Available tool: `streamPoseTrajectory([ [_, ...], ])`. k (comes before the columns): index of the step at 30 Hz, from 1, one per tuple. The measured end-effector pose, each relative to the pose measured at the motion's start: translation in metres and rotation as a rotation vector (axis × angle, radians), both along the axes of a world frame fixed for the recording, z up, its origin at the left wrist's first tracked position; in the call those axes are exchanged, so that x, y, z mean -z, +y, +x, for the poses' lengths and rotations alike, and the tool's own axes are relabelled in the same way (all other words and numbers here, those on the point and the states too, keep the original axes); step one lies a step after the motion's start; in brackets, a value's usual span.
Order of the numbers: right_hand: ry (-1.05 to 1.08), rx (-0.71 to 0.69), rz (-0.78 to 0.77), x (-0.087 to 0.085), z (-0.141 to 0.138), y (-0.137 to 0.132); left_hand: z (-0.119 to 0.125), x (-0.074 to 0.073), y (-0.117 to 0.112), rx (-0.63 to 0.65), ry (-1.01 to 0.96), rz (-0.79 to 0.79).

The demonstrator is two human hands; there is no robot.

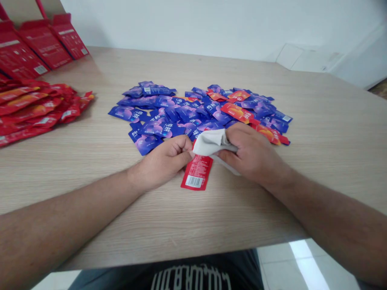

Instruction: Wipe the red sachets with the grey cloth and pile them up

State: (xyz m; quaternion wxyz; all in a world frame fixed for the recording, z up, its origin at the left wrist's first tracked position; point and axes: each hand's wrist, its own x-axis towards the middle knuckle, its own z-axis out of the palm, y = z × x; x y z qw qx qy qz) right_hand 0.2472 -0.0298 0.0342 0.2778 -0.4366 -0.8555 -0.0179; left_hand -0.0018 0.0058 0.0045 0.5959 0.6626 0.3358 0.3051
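Note:
Near the middle of the table, my left hand point(169, 161) is closed, pinching the upper left edge of a red sachet point(197, 173). The sachet's back faces up, with small print and a white barcode at its lower end. My right hand point(254, 153) is closed around a folded white cloth point(210, 141), which lies over the sachet's top part and hides it. Just beyond both hands spreads a pile of blue-purple sachets point(163, 125). Several red-orange sachets point(237, 112) lie among them, mostly on the right side.
At the left is a stack of red-orange sachets point(39, 106). Behind it stand red cardboard boxes point(45, 44) with open flaps. A white wall point(187, 28) borders the far edge of the wooden table point(145, 225); its near edge is by my lap.

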Motion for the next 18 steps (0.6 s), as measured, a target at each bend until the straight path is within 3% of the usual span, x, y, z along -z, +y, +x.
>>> streamPoseTrajectory([
  [2, 0.008, 0.031, 0.014, 0.001, 0.002, 0.003, 0.0, 0.001, 0.0, 0.007, -0.003, -0.009],
  [7, -0.109, -0.164, -0.101, 0.001, -0.003, -0.006, 0.0, 0.0, 0.0, -0.022, 0.015, 0.018],
  [14, -0.015, 0.058, -0.012, 0.001, 0.002, 0.002, 0.0, -0.001, -0.001, -0.015, 0.009, -0.009],
  [18, -0.101, -0.078, -0.114, 0.001, -0.003, -0.005, 0.0, 0.002, 0.0, -0.031, 0.018, -0.005],
])
